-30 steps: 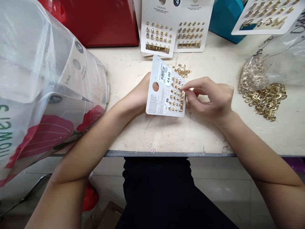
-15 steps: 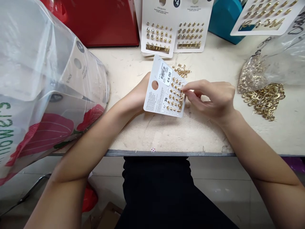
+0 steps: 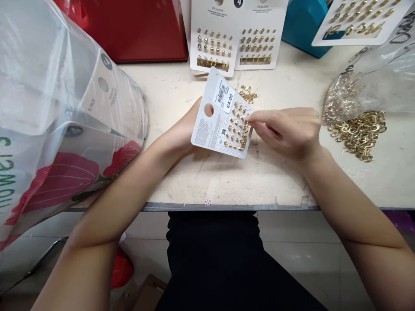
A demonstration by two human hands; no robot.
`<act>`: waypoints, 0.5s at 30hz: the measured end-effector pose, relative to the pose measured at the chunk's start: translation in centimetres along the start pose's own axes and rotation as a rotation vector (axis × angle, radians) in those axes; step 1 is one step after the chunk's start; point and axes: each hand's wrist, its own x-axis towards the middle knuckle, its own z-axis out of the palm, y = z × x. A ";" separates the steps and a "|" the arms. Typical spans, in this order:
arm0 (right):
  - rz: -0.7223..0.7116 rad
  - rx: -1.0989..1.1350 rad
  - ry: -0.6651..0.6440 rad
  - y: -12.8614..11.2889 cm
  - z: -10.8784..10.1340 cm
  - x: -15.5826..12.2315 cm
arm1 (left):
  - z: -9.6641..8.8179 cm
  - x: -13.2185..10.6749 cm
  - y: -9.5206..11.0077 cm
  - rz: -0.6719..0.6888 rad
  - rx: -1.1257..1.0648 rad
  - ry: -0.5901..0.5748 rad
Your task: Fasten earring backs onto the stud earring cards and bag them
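1. The tabletop lies beneath the tilted earring card.
2. The left hand, closed, grips the card from behind at its left edge.
3. The right hand, half-closed, pinches at the studs along the card's right side; any hold is unclear.
4. Loose gold pieces lie just beyond the card.

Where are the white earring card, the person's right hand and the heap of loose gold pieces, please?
White earring card [image 3: 210, 131]: head view, on its printed lower part.
Right hand [image 3: 287, 134]: head view, on the back of the hand.
Heap of loose gold pieces [image 3: 358, 134]: head view, on the heap's middle.
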 end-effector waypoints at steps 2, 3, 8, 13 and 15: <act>0.019 0.005 -0.007 -0.1 0.0 0.0 | 0.2 -0.2 0.4 -0.054 0.056 -0.030; 0.021 0.001 0.002 -0.1 0.0 0.0 | 0.3 -0.2 0.5 -0.054 0.068 -0.018; 0.041 -0.018 -0.006 -0.2 0.0 -0.1 | 0.3 0.2 0.0 -0.042 0.069 -0.004; 0.063 0.074 0.021 -0.2 0.1 -0.2 | -0.2 1.2 -1.5 0.009 0.090 0.020; 0.075 0.069 0.020 -0.2 0.0 -0.2 | -0.1 1.3 -1.8 0.045 0.098 0.060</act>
